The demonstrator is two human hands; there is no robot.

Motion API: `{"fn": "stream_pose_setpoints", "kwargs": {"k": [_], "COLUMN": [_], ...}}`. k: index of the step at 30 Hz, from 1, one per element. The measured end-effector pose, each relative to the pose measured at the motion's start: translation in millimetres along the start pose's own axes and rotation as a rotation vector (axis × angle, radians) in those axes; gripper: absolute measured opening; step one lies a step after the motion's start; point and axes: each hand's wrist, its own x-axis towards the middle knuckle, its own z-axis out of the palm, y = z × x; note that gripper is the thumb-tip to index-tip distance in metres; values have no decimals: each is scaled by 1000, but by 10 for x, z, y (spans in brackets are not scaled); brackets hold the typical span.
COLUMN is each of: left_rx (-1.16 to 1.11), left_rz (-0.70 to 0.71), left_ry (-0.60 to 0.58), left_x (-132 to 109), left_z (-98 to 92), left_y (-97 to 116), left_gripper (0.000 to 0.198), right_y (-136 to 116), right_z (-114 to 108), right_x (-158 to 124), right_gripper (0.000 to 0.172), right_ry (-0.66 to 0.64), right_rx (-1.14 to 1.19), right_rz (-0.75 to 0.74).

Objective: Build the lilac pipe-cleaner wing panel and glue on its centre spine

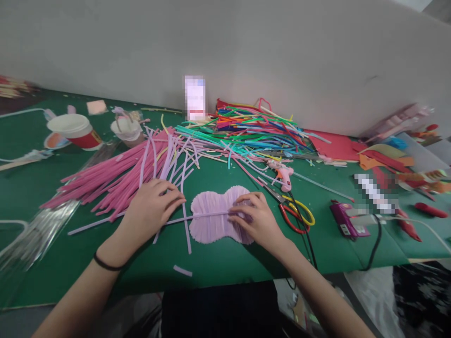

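Note:
A lilac, figure-eight-shaped piece with a scalloped edge and a surface of fuzzy strips lies flat before me. One lilac pipe cleaner runs sideways across its narrow middle. My right hand pinches this pipe cleaner near its right end, with the fingers resting on the right lobe. To the left of the piece, my left hand is closed, its fingertips together at a loose lilac pipe cleaner that lies upright in view. The hand hides part of the strips under it. A short lilac offcut lies nearer to me.
Pink pipe cleaners lie left, a multicoloured heap behind. A pink glue gun and scissors are on the right, near a purple box with cables. Paper cups stand back left; a phone leans on the wall.

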Motion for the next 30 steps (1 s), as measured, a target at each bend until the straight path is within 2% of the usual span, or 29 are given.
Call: {"fn": "stream_pose_setpoints", "kwargs": {"k": [3,7,14,22,30], "left_rx": [-93,-210,-238,-264,-284], "left_rz": [105,154,158,164,144], "left_ry": [-18,-99,-124,-153,-153], "left_x": [-10,-21,-37,-9,-7], "left_z": [23,118,264,216,251], "left_y": [154,274,236,258,224], "left_gripper": [26,17,15,17,16], "right_y": [12,26,44,44,54], "right_z": [54,108,127,106,105], "right_x": [38,73,101,127,149], "right_gripper": [12,11,6,5,3], "right_ry": [-10,3,-11,-46,-62], "right_rx": [5,4,15,11,8], "right_rz": [-17,-25,-38,-38,-32]}}
